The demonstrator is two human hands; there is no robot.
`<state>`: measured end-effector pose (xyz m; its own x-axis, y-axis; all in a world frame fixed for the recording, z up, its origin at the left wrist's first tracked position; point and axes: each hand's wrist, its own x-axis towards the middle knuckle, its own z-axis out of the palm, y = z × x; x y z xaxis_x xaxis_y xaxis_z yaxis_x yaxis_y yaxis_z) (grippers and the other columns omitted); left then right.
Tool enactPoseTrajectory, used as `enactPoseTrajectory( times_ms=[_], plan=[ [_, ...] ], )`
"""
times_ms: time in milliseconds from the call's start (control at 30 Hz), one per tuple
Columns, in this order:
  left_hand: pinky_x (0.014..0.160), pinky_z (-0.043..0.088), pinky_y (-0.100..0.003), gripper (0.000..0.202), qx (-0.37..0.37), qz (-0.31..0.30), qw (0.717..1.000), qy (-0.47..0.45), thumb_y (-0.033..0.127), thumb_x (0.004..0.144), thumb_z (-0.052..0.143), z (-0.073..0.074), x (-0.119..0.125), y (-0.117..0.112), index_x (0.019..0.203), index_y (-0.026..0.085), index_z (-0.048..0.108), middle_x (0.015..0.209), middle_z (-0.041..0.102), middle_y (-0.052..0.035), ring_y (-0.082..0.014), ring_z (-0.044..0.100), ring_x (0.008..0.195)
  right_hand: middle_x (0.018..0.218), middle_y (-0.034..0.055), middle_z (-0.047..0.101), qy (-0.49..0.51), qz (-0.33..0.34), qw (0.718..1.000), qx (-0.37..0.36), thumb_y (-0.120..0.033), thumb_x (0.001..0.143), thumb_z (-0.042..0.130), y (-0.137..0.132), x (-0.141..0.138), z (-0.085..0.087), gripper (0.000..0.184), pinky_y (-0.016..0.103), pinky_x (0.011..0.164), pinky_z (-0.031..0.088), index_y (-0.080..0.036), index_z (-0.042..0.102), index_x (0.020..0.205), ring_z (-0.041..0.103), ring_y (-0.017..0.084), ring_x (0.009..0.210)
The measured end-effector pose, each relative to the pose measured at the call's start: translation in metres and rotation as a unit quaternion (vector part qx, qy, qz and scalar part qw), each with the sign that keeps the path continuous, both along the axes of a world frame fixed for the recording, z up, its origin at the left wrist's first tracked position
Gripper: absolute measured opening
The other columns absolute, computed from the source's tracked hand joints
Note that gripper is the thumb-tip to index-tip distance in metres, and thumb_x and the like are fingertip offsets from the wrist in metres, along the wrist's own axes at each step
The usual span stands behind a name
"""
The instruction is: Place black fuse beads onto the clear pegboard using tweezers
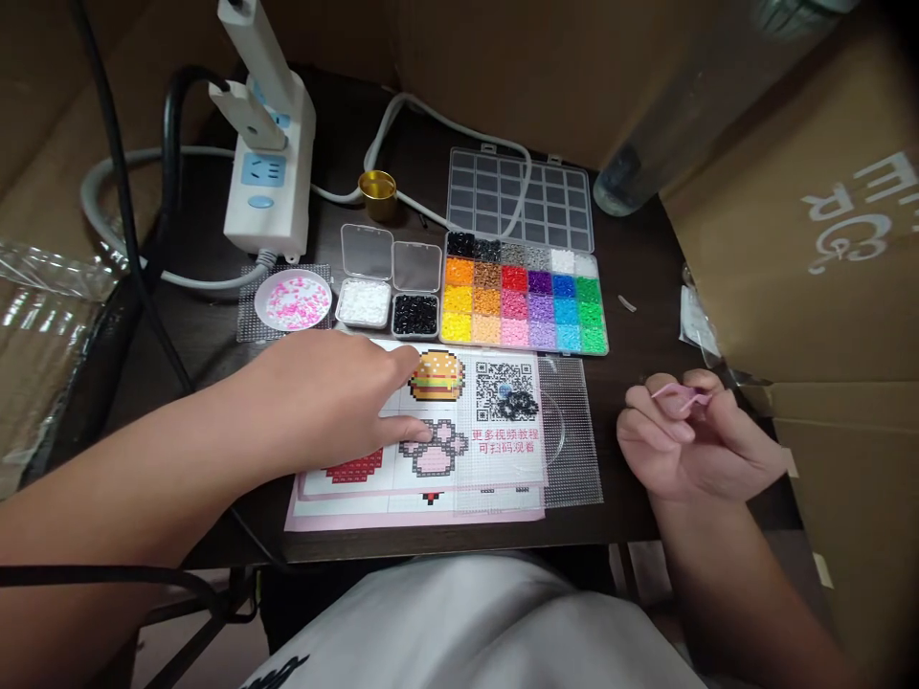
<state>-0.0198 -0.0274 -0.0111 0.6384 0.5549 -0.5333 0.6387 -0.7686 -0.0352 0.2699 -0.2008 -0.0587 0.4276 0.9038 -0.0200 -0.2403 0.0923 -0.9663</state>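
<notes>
My left hand (337,397) lies palm-down on a pattern sheet (459,421) with a burger, a paw and a QR code printed on it; the fingers are stretched out beside the paw picture. A clear pegboard (571,440) covers the sheet's right part, with a few black beads on it near the QR code. My right hand (682,435) hovers off the sheet's right side, fingers pinched on pink tweezers (682,394). Behind the sheet stands an open bead organiser (524,301) with many colours.
A dish of pink beads (293,300), a box of white beads (364,302) and a box of black beads (414,314) sit at the back left. Further back are a white power strip (269,182) with cables, a gold cap (377,194) and a plastic bottle (646,163). Cardboard walls surround the dark table (632,287).
</notes>
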Motion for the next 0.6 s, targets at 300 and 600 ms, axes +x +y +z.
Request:
enactPoseTrajectory(
  times_ms=[300,600],
  plan=[
    [0.063,0.046,-0.043,0.057,-0.011,0.037,0.999,-0.026,0.076,0.080,0.062,-0.002,-0.001,0.000,0.111,0.030,0.075,0.081,0.079,-0.0154,-0.0369,0.074,0.074,0.055,-0.0093,0.057,0.210,0.154,0.962,0.088,-0.031,0.082,0.084,0.002,0.011,-0.001,0.011,0.008,0.022,0.021,-0.027,0.076,0.089,0.012,0.002,0.032],
    [0.057,0.040,-0.042,0.055,0.001,0.022,1.000,0.009,0.077,0.080,0.062,-0.001,0.003,-0.001,0.113,0.034,0.072,0.073,0.077,-0.0115,-0.0342,0.070,0.067,0.019,-0.0065,0.033,0.378,0.571,0.691,0.232,-0.014,0.100,0.051,0.031,0.061,-0.028,0.075,0.020,0.058,0.048,-0.015,0.032,0.027,0.044,0.000,0.022]
  ],
)
